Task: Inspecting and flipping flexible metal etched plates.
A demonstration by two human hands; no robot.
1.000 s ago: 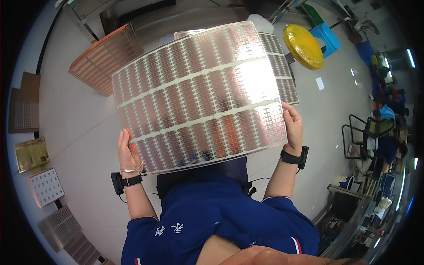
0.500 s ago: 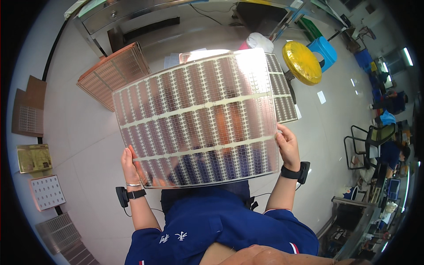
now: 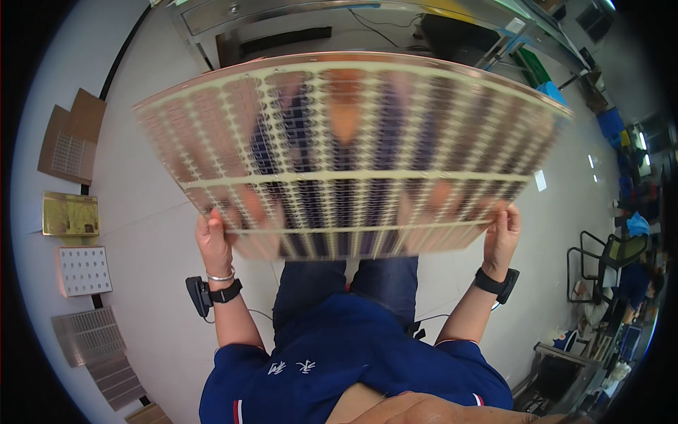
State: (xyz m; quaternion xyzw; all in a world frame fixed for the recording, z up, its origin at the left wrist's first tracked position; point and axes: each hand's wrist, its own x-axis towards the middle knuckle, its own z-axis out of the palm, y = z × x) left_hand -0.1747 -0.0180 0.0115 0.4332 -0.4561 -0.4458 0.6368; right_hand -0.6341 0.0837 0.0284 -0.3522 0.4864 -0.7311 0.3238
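Observation:
I hold a large shiny flexible panel (image 3: 346, 152) in front of me, patterned with rows of small copper-coloured cells between pale strips. My left hand (image 3: 214, 240) grips its lower left edge and my right hand (image 3: 501, 230) grips its lower right edge. The panel is tilted nearly flat and mirrors my blue clothes. Each wrist carries a black band. Below the panel I see my blue shirt and trousers (image 3: 346, 346).
Several flat sample panels lie on the grey floor at left: brown sheets (image 3: 70, 145), a gold one (image 3: 69, 213), a white perforated one (image 3: 83, 270), grey ones (image 3: 90, 333). A metal bench (image 3: 296, 25) stands behind. Chairs (image 3: 607, 258) and clutter fill the right side.
The panel has tipped from facing me toward nearly flat and come closer. My hands have spread slightly and dropped lower in view. The yellow disc and other sheets behind are now hidden.

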